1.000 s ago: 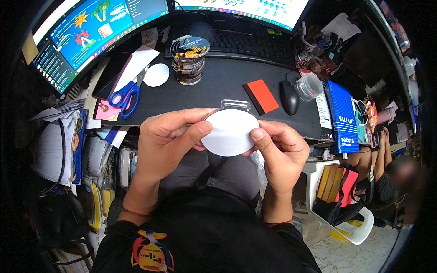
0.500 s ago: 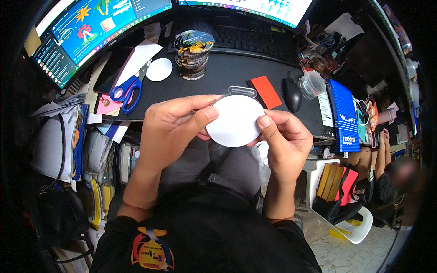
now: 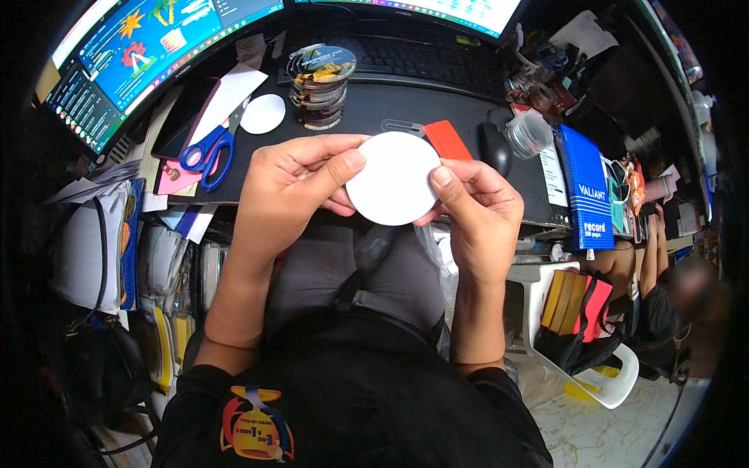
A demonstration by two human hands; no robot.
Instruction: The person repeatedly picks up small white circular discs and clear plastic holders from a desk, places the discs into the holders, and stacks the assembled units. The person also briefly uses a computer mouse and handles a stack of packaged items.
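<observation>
A round white disc (image 3: 392, 179) is pinched between both my hands above my lap, near the desk's front edge, its plain face toward me. My left hand (image 3: 300, 187) grips its left edge, thumb on top and fingers behind. At the right edge, my right hand (image 3: 480, 210) holds it the same way. Just beyond the disc lie a clear oval-ended strip (image 3: 402, 125) and a red flat rectangular piece (image 3: 445, 140). A second white disc (image 3: 263, 114) rests on the desk beside blue-handled scissors (image 3: 208, 156). Farther back stands a stack of printed round pieces (image 3: 320, 93).
A black mouse (image 3: 495, 144), a stack of clear round pieces (image 3: 529, 135) and a blue record book (image 3: 583, 187) are at the right. Behind are a keyboard (image 3: 421, 70) and monitors (image 3: 172, 47). A white chair (image 3: 624, 378) holds a bag; another person sits beyond.
Both hands have lifted the white disc slightly up and away from me. Its dark edge no longer shows, and the clear strip is less covered. The whole view has shifted a little.
</observation>
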